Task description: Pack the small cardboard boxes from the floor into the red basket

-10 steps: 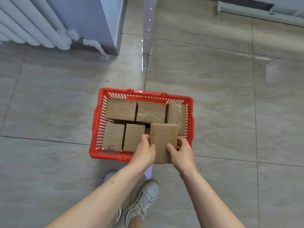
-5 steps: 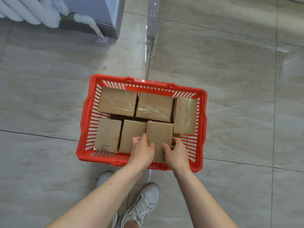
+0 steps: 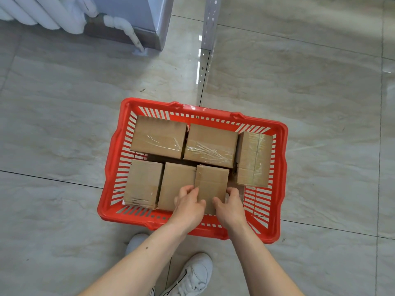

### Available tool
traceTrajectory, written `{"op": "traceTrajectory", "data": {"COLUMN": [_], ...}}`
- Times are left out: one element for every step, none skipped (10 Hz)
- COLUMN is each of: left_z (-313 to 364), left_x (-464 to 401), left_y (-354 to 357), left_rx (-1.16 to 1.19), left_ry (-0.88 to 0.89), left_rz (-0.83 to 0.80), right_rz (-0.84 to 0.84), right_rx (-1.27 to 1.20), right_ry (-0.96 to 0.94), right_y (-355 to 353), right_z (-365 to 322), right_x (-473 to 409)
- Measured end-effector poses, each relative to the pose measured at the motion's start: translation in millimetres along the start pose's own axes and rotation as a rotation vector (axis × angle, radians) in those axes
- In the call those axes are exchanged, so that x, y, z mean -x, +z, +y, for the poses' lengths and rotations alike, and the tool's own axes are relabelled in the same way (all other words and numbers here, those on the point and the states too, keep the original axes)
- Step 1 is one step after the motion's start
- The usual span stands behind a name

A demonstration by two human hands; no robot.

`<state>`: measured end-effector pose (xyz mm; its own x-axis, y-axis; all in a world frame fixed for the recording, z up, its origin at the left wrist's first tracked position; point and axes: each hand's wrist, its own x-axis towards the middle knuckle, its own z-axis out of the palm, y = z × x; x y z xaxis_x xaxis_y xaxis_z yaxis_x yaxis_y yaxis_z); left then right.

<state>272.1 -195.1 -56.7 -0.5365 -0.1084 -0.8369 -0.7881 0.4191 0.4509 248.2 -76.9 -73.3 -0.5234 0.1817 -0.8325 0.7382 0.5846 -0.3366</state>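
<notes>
Here, a small cardboard box [image 3: 211, 184] is being gripped by both hands and is being set on end into the near row of the red basket [image 3: 280, 189], just right of two boxes already standing there. The left hand [image 3: 189, 205] is being pressed against its left side and the right hand [image 3: 230, 207] against its right side, so the box is clamped between them. Judging by its crisp edges and flat faces, the carton is being taken as stiff and fairly light; its taped faces are probably slick, so the bare side faces near the near end look the better hold. Three more taped boxes [image 3: 210, 145] are lying along the far and right walls. Beyond, the tiled floor [image 3: 64, 124] is being lit, with white shoes [image 3: 190, 274] nearest.
</notes>
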Motion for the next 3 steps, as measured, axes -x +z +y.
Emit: {"op": "traceTrajectory", "data": {"left_z": [-1.1, 2.5, 8.0], "left_x": [3.5, 15.1, 35.0], "left_y": [-2.2, -10.3, -23.7], "left_rx": [-0.024, 0.000, 0.054], "left_ry": [-0.014, -0.015, 0.026], "left_rz": [-0.021, -0.023, 0.026], "right_rz": [-0.077, -0.120, -0.057], "right_rx": [0.017, 0.021, -0.043], "right_ry": [0.014, 0.026, -0.004], "right_y": [-2.5, -10.0, -24.9], "right_z": [4.6, 7.7, 8.7], "right_x": [1.0, 9.1, 23.9]}}
